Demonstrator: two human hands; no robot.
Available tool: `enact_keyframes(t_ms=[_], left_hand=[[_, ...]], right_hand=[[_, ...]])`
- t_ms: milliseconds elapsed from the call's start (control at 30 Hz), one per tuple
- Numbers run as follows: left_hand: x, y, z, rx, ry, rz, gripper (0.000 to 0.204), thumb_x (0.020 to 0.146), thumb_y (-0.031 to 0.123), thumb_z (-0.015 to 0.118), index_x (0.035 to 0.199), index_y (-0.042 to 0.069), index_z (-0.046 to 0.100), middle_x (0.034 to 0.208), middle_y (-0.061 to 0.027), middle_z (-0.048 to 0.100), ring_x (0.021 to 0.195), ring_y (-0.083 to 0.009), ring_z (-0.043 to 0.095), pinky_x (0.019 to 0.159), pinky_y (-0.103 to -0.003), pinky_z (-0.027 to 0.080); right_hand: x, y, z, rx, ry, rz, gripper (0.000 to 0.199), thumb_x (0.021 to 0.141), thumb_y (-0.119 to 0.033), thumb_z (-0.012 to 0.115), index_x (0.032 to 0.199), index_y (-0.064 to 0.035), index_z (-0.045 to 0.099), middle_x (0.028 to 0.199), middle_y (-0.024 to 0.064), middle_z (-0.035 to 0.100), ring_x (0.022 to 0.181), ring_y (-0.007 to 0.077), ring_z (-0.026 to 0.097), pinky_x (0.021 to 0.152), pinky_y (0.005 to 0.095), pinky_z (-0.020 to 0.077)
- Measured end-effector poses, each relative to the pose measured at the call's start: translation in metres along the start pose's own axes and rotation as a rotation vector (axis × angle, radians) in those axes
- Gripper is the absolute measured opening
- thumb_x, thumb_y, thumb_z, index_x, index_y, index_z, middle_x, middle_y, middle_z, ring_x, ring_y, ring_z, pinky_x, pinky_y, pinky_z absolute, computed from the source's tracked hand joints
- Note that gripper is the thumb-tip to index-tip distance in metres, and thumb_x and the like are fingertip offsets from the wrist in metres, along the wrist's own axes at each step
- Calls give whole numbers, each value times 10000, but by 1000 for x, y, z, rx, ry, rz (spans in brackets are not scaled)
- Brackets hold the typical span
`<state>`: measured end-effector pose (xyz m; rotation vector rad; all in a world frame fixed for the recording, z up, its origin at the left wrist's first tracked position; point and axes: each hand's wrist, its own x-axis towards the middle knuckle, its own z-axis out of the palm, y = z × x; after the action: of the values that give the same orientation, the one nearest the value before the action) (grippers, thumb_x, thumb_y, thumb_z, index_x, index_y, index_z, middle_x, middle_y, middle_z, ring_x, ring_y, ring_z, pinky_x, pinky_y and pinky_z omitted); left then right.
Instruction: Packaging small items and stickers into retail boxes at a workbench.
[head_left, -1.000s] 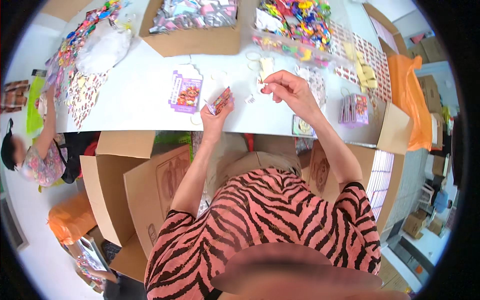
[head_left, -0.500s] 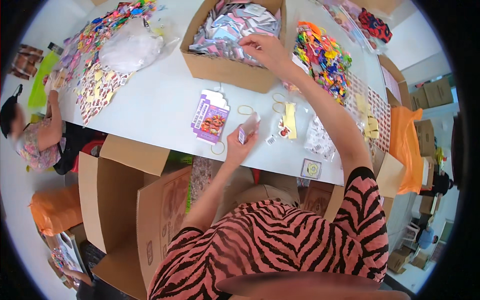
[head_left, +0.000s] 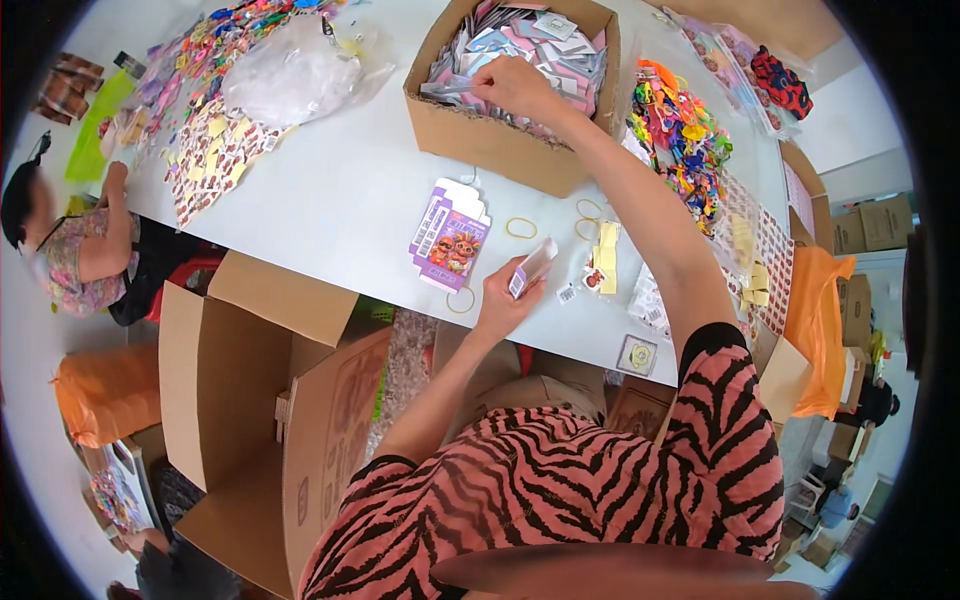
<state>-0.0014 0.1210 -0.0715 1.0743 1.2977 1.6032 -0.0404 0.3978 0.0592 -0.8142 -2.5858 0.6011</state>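
My left hand (head_left: 508, 302) is closed around a few small flat cards (head_left: 535, 266), held upright just over the table's near edge. A purple barcode patch shows on their edge. My right hand (head_left: 518, 88) reaches into an open cardboard box (head_left: 500, 155) heaped with grey, pink and blue flat cards (head_left: 565, 60). Its fingers are pinched together among the cards at the left of the heap; what they grip is hidden. Left of my left hand, a flattened purple printed carton (head_left: 450, 238) lies on the table, with rubber bands (head_left: 521, 228) nearby.
Colourful small trinkets (head_left: 680, 140) lie right of the box, more with a clear plastic bag (head_left: 295, 80) at far left. Yellow strips (head_left: 606, 255) and a small square card (head_left: 636, 354) lie near the front edge. Open cartons (head_left: 230, 390) stand below. A co-worker (head_left: 85, 235) sits left.
My right hand has lowered from above the box's cards into the heap, fingertips now among them. My left hand still holds the cards. The whole view has shifted slightly.
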Motion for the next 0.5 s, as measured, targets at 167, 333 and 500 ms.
enact_keyframes(t_ms=[167, 333, 500], left_hand=[[1, 5, -1, 82, -12, 7, 320, 750, 75, 695, 1037, -26, 597, 770, -98, 654, 666, -100, 591, 603, -262, 480], [-1, 8, 2, 88, -6, 14, 312, 747, 80, 698, 1023, -27, 599, 760, -101, 654, 658, -104, 591, 606, -260, 482], [1, 4, 4, 70, -16, 22, 290, 747, 82, 692, 1000, -29, 605, 741, -97, 644, 649, -97, 581, 601, -258, 479]], right_hand=[[-15, 2, -10, -32, 19, 91, 177, 766, -250, 657, 744, -76, 684, 692, 83, 658, 639, 244, 624, 604, 378, 482], [-27, 2, -21, 130, 14, 74, 286, 779, -313, 687, 705, -38, 664, 625, 65, 631, 577, 189, 615, 542, 325, 472], [-42, 6, -38, 436, 71, 252, 300, 799, -314, 700, 729, -25, 661, 592, 21, 588, 495, 77, 534, 444, 234, 431]])
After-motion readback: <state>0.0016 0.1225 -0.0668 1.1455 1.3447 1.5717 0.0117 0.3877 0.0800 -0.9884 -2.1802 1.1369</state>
